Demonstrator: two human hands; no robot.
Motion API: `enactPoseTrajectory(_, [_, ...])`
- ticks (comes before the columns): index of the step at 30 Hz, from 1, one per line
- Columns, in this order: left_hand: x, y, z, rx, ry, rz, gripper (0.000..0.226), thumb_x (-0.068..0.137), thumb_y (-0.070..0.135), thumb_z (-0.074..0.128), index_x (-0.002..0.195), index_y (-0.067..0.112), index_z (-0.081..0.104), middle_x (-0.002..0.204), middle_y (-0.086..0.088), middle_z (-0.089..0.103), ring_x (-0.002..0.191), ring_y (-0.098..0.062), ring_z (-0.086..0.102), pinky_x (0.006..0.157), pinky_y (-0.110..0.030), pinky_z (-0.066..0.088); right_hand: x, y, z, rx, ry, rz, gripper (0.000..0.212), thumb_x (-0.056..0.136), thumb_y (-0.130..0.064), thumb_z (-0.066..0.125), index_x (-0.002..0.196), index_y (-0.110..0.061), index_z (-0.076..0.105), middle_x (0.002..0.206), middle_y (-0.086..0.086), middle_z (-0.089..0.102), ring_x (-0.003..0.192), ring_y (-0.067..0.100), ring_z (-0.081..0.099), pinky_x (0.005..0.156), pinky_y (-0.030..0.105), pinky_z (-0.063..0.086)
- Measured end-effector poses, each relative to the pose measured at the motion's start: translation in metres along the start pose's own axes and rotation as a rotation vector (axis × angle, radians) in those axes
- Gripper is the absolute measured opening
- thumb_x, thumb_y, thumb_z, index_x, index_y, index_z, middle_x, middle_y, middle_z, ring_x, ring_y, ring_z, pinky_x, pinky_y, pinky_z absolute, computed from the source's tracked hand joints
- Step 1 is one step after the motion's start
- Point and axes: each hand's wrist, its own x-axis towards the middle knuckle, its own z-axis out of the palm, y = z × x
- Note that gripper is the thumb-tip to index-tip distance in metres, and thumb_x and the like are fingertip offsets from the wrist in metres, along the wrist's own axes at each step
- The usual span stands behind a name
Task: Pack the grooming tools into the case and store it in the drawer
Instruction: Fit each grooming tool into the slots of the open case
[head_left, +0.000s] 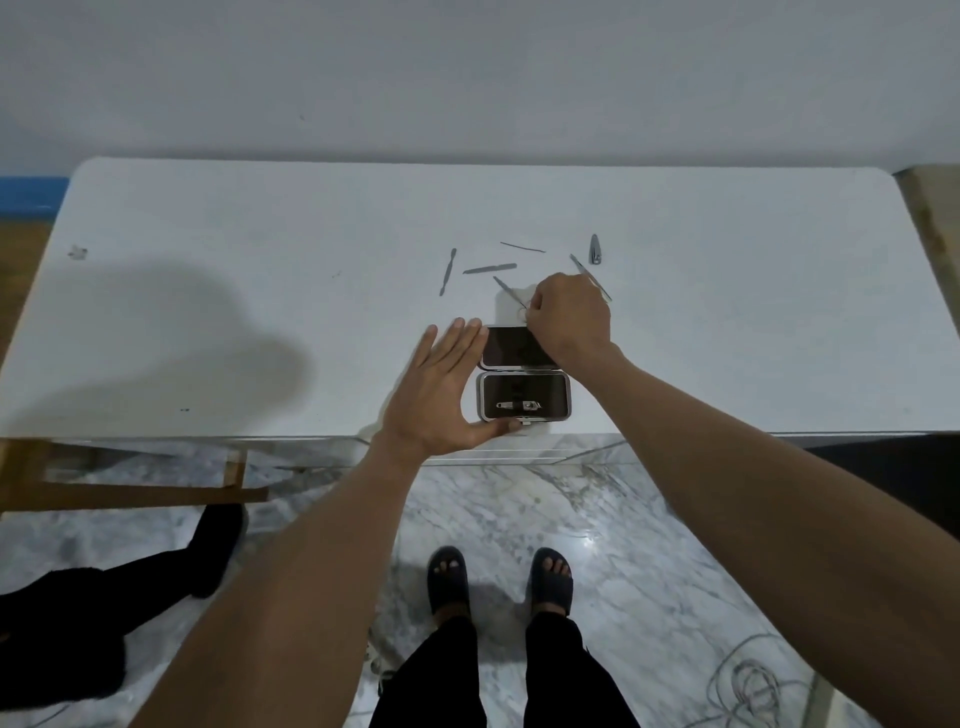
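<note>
An open grey case (523, 397) with a dark lining lies at the white table's near edge, its lid (511, 348) folded back. A nail clipper (518, 405) sits inside the lower half. My left hand (441, 395) rests flat against the case's left side, fingers straight, thumb along its front edge. Above the lid, my right hand (569, 317) pinches small scissors (511, 293), whose blades point up and left. Loose metal tools lie beyond: a cuticle pusher (447, 272), a file (489, 268), a thin pick (522, 247), a probe (584, 267) and another clipper (595, 249).
The white table (260, 312) ends just in front of the case, with marble floor below. A wooden frame (130, 488) stands under the table at left. Another person's dark leg (156, 571) lies on the floor at left. Cables (748, 686) coil at lower right.
</note>
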Motion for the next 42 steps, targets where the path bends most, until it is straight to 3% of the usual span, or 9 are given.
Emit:
enactPoseTrajectory(8, [0.000, 0.001, 0.000, -0.017, -0.004, -0.007, 0.120, 0.081, 0.090, 0.051, 0.162, 0.004, 0.032, 0.171, -0.009, 0.030, 0.162, -0.023, 0.020, 0.133, -0.050, 0.012, 0.002, -0.004, 0.001, -0.188, -0.029, -0.152, 0.015, 0.092, -0.014, 0.056, 0.099, -0.002, 0.063, 0.102, 0.017, 0.065, 0.098, 0.035, 0.062, 0.067, 0.032, 0.039])
enactPoseTrajectory(13, [0.000, 0.001, -0.002, -0.025, 0.002, -0.011, 0.120, 0.081, 0.091, 0.050, 0.162, 0.004, 0.034, 0.170, -0.010, 0.033, 0.161, -0.024, 0.022, 0.133, -0.050, 0.013, -0.001, 0.002, -0.010, -0.187, -0.011, -0.181, 0.012, 0.092, -0.007, 0.050, 0.093, -0.001, 0.060, 0.094, 0.016, 0.062, 0.090, 0.034, 0.060, 0.064, 0.034, 0.037])
enactPoseTrajectory(17, [0.000, 0.002, -0.003, -0.034, -0.005, -0.010, 0.120, 0.081, 0.092, 0.047, 0.162, 0.005, 0.033, 0.170, -0.009, 0.032, 0.161, -0.023, 0.022, 0.134, -0.048, 0.010, -0.013, 0.014, -0.026, -0.151, 0.003, -0.264, 0.018, 0.093, -0.009, 0.047, 0.088, -0.001, 0.062, 0.081, 0.011, 0.055, 0.080, 0.031, 0.060, 0.063, 0.037, 0.045])
enactPoseTrajectory(21, [0.000, 0.003, -0.007, -0.035, -0.028, -0.017, 0.120, 0.079, 0.091, 0.049, 0.163, 0.007, 0.031, 0.171, -0.008, 0.030, 0.162, -0.023, 0.021, 0.134, -0.045, 0.006, -0.038, 0.030, -0.039, -0.128, -0.062, -0.348, 0.020, 0.094, -0.017, 0.049, 0.091, -0.004, 0.065, 0.090, 0.013, 0.062, 0.081, 0.029, 0.060, 0.073, 0.043, 0.052])
enactPoseTrajectory(36, [-0.002, 0.006, -0.008, -0.015, -0.070, -0.037, 0.123, 0.077, 0.093, 0.046, 0.165, 0.009, 0.025, 0.173, -0.007, 0.025, 0.162, -0.022, 0.018, 0.134, -0.045, 0.005, -0.095, 0.071, -0.038, -0.315, -0.155, -0.508, 0.020, 0.092, -0.012, 0.047, 0.088, -0.002, 0.063, 0.089, 0.015, 0.061, 0.082, 0.033, 0.058, 0.068, 0.046, 0.052])
enactPoseTrajectory(42, [-0.001, 0.005, -0.009, -0.012, -0.060, -0.033, 0.124, 0.078, 0.093, 0.046, 0.165, 0.008, 0.026, 0.173, -0.008, 0.026, 0.162, -0.022, 0.018, 0.134, -0.047, 0.008, -0.091, 0.065, -0.032, -0.371, -0.142, -0.533, 0.019, 0.092, -0.008, 0.046, 0.086, 0.001, 0.061, 0.085, 0.019, 0.059, 0.078, 0.037, 0.056, 0.058, 0.036, 0.037])
